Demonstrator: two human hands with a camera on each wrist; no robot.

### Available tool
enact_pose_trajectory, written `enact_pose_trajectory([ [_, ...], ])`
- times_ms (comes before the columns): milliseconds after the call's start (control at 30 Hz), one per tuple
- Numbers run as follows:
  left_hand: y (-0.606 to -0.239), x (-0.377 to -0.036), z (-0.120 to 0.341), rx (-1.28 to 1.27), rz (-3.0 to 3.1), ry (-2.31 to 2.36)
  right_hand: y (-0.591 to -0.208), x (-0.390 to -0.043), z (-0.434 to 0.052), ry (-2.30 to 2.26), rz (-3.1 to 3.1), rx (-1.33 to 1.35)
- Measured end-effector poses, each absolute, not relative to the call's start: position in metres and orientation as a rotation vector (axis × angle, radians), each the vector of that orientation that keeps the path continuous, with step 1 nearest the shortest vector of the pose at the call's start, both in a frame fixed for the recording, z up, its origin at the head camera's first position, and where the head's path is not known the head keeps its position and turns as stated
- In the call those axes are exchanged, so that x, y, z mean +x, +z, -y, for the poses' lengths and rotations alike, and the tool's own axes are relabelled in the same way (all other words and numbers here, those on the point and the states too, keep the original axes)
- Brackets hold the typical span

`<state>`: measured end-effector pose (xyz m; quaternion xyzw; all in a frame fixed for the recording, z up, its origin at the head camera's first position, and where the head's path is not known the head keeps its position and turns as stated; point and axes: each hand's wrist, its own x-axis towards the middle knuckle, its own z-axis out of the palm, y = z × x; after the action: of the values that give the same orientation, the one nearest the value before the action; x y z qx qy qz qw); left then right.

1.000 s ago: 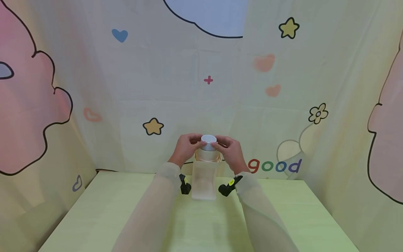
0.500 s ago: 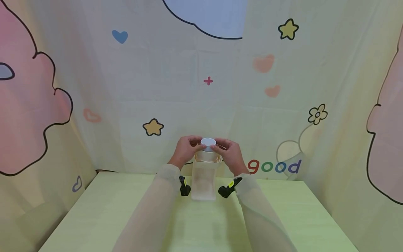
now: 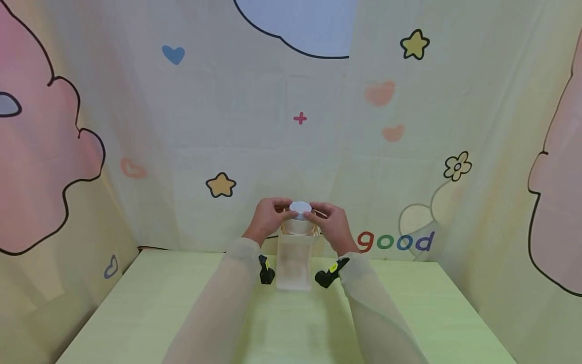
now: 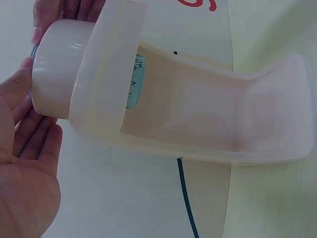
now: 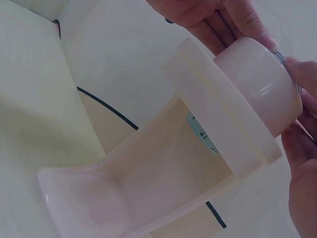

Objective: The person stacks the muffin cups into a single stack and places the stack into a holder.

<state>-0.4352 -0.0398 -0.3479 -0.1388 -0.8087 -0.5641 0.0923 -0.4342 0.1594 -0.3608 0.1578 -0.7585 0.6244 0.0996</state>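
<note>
Looks like the jar [image 3: 300, 209] is being seated on the stand [image 3: 294, 260] mid-frame on the tabletop [image 3: 159, 313], left hand [image 3: 268, 218] and right hand [image 3: 334, 225] both pinching it, so next is probably a gentle let-go.

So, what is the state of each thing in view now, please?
Jar: upright in the top ring of the stand, held between both hands.
Stand: upright on the table, lower shelf empty.
Left hand: fingers curled on the jar.
Right hand: fingers curled on the jar.
</note>
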Motion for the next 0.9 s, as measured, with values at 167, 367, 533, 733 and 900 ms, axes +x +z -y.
enact_pose_trajectory([
  [167,-0.3486,-0.4359,0.0398,-0.417,2.402,-1.682,-0.3612,-0.4344,-0.1597,1.832,2.254,0.470],
  [367,-0.3475,-0.4350,0.0393,-0.410,2.403,-1.677,-0.3597,-0.4342,-0.1592,1.808,2.261,0.458],
  [533,-0.3465,-0.4340,0.0396,-0.410,2.403,-1.664,-0.3585,-0.4330,-0.1587,1.783,2.285,0.435],
  [733,-0.3481,-0.4361,0.0416,-0.429,2.403,-1.625,-0.3556,-0.4294,-0.1575,1.758,2.326,0.343],
  [900,-0.3485,-0.4337,0.0450,-0.479,2.391,-1.611,-0.3543,-0.4266,-0.1578,1.768,2.351,0.316],
])
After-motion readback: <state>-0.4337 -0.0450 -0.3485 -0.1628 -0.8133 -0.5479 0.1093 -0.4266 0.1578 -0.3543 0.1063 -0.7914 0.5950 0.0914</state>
